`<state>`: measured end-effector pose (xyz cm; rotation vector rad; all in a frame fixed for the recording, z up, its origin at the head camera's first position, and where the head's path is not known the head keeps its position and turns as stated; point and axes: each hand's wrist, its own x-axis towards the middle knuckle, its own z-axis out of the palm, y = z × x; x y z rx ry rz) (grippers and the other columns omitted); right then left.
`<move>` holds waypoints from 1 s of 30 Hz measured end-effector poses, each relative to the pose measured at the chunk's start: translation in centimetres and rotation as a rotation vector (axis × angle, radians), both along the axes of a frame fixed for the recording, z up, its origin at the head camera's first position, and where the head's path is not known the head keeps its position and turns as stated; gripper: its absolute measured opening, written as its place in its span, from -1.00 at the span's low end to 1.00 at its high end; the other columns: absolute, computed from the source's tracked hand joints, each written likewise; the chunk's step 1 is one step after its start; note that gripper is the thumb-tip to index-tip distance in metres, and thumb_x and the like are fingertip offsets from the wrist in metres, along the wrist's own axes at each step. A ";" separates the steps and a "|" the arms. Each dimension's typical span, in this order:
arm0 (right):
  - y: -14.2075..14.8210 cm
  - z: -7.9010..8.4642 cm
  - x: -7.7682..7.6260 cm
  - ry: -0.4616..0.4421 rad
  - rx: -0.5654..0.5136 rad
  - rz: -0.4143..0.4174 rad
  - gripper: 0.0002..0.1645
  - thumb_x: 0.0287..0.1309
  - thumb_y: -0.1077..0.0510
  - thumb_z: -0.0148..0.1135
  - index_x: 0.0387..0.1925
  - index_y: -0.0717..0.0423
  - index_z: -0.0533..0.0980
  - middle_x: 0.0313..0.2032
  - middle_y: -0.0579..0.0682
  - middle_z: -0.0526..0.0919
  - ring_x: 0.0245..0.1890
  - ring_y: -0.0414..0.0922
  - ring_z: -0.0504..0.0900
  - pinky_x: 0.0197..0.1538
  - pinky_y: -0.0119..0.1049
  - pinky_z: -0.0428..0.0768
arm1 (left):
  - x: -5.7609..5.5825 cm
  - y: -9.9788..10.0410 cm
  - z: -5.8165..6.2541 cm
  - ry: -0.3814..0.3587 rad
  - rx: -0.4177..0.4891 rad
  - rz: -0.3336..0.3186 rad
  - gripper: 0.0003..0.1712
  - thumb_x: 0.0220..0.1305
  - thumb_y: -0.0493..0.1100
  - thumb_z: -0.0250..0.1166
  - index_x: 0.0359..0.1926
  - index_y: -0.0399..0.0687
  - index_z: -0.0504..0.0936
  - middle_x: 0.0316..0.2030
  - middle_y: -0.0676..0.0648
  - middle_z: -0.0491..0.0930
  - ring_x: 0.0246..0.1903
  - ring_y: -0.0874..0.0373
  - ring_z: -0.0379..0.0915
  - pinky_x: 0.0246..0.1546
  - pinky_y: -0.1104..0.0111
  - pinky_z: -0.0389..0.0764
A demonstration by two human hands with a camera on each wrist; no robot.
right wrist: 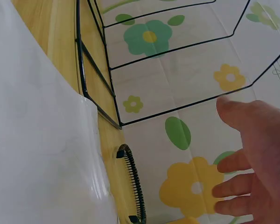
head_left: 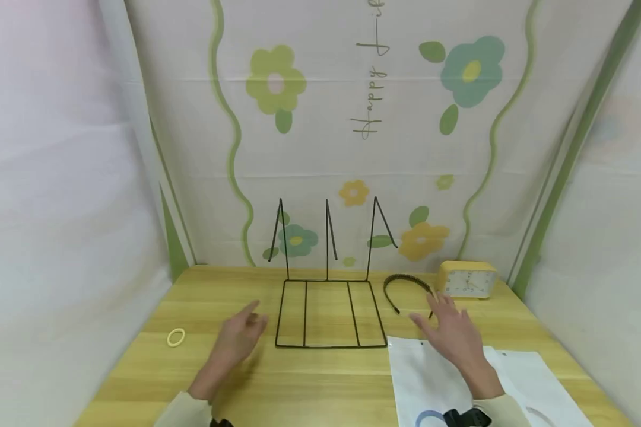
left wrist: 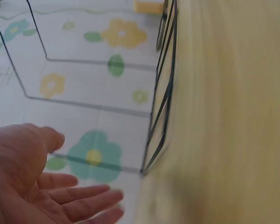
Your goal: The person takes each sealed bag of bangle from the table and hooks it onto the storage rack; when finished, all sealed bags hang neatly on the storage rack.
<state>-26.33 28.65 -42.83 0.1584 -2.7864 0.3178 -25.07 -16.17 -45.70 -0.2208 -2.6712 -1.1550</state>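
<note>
When handling the black three-pronged wire rack [head_left: 327,280] standing on the yellowish wooden table [head_left: 310,385] between empty left hand [head_left: 237,335] and right hand [head_left: 451,329] with fingers loosely spread, best grip opposite side wires [head_left: 377,314] evenly, staying clear of the dark, toothed, arched headband [head_left: 406,277].

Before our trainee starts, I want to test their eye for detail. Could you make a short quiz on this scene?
1. True or false: the left hand grips the black wire rack.
2. In the head view, which side of the rack is the pale yellow ring on?
3. Which is nearest the yellow alarm clock? A) rack B) toothed headband C) ring

Key: 1. False, they are apart. 2. Left. 3. B, the headband.
</note>
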 end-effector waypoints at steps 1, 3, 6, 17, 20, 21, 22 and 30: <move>0.4 0.1 0.1 0.000 -0.035 -0.010 -0.06 0.32 -0.40 -0.09 0.39 0.24 0.26 0.17 0.35 0.49 -0.14 0.27 0.62 -0.23 0.09 0.57 | -0.2 0.6 -0.4 -0.010 0.061 -0.019 -0.32 0.41 -0.04 0.18 0.38 -0.33 0.27 0.00 -0.31 0.62 -0.06 -0.14 0.62 -0.08 0.10 0.63; 1.3 0.2 0.4 -0.005 -0.084 -0.033 -0.13 0.34 -0.35 -0.05 0.35 0.26 0.31 0.00 0.29 0.64 -0.50 0.15 0.62 -0.61 -0.14 0.44 | -0.5 1.6 -1.2 -0.043 0.118 -0.048 -0.41 0.38 -0.16 0.21 0.29 -0.46 0.34 -0.18 -0.23 0.69 -0.30 -0.02 0.66 -0.36 0.26 0.66; 2.6 0.1 0.9 -0.065 -0.091 -0.061 -0.20 0.36 -0.28 -0.02 0.30 0.29 0.36 -0.07 0.22 0.69 -0.51 0.10 0.63 -0.62 -0.20 0.43 | -0.9 2.3 -2.1 -0.097 0.119 -0.050 -0.44 0.32 -0.24 0.26 0.22 -0.55 0.38 -0.23 -0.18 0.69 -0.42 0.11 0.59 -0.53 0.37 0.57; 5.7 -1.2 1.4 -0.294 -0.015 -0.171 -0.27 0.25 -0.28 0.11 -0.03 0.36 0.55 -0.18 0.31 0.66 -0.36 0.16 0.63 -0.42 0.03 0.54 | -2.4 3.4 -3.2 -0.149 0.117 -0.023 -0.81 0.13 -0.34 0.38 -0.25 -0.41 0.65 -0.61 0.04 0.44 -0.62 0.24 0.26 -0.54 0.43 0.36; 5.9 -1.8 1.3 -0.393 -0.011 -0.188 -0.24 0.21 -0.39 0.09 -0.21 0.28 0.58 -0.37 0.16 0.64 -0.47 0.01 0.54 -0.46 -0.03 0.49 | -2.4 3.4 -3.3 -0.122 0.119 -0.014 -0.62 0.08 -0.38 0.40 -0.05 -0.48 0.62 -0.52 0.00 0.54 -0.54 0.22 0.37 -0.38 0.37 0.50; 5.9 -2.1 1.3 -0.419 -0.011 -0.194 -0.23 0.19 -0.43 0.08 -0.26 0.26 0.57 -0.41 0.10 0.62 -0.49 -0.02 0.50 -0.46 -0.05 0.47 | -2.4 3.5 -3.4 -0.119 0.120 -0.014 -0.60 0.07 -0.38 0.40 -0.04 -0.49 0.61 -0.51 -0.01 0.55 -0.53 0.21 0.39 -0.36 0.36 0.52; 5.9 -2.3 1.3 -0.433 -0.014 -0.198 -0.23 0.17 -0.45 0.09 -0.29 0.24 0.56 -0.45 0.05 0.60 -0.50 -0.03 0.48 -0.46 -0.05 0.47 | -2.4 3.5 -3.5 -0.122 0.127 -0.010 -0.58 0.07 -0.39 0.40 -0.03 -0.50 0.60 -0.49 -0.02 0.57 -0.52 0.21 0.40 -0.36 0.36 0.54; 5.9 -3.5 1.2 -0.449 0.008 -0.241 0.15 -0.16 -0.64 0.17 -0.18 0.44 0.47 -0.26 0.35 0.50 -0.34 0.21 0.52 -0.30 0.13 0.51 | -2.5 3.4 -4.1 -0.154 0.138 0.015 -0.57 0.08 -0.38 0.40 -0.01 -0.48 0.59 -0.42 -0.03 0.60 -0.45 0.20 0.46 -0.41 0.40 0.56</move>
